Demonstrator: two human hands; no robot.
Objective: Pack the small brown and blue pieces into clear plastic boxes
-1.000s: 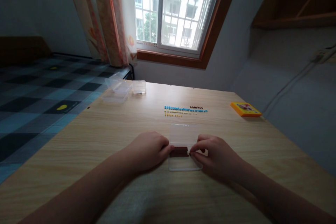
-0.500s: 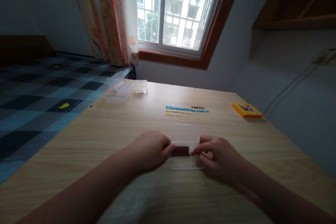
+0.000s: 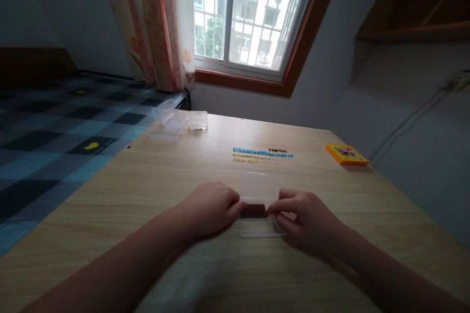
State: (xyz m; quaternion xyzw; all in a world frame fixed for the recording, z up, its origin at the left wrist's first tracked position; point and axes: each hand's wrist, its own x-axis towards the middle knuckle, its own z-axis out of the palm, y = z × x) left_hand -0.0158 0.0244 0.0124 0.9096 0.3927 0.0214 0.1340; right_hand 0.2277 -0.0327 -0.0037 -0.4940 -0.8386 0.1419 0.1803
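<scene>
An opened clear plastic box (image 3: 261, 228) lies in front of me, its lid (image 3: 259, 185) laid back on the far side. Inside it sits a dark brown block of small pieces (image 3: 252, 211), packed in tight rows. My left hand (image 3: 215, 208) is closed at the box's left edge, with the thumb tip against the block's left end. From the right, my right hand (image 3: 303, 212) reaches over the box. Its thumb and index finger pinch a tiny brown piece (image 3: 266, 213) at the block's right end, mostly hidden by the fingertips.
Beyond the box, rows of tiny blue pieces (image 3: 262, 152), yellow pieces (image 3: 245, 159) and dark pieces (image 3: 277, 150) lie on the wooden table (image 3: 176, 176). More clear boxes (image 3: 169, 124) stand at the back left. An orange-yellow box (image 3: 346, 154) lies near the right edge.
My right fingertips have moved slightly left with the tiny brown piece, closing the gap to the brown block. The left hand keeps its place.
</scene>
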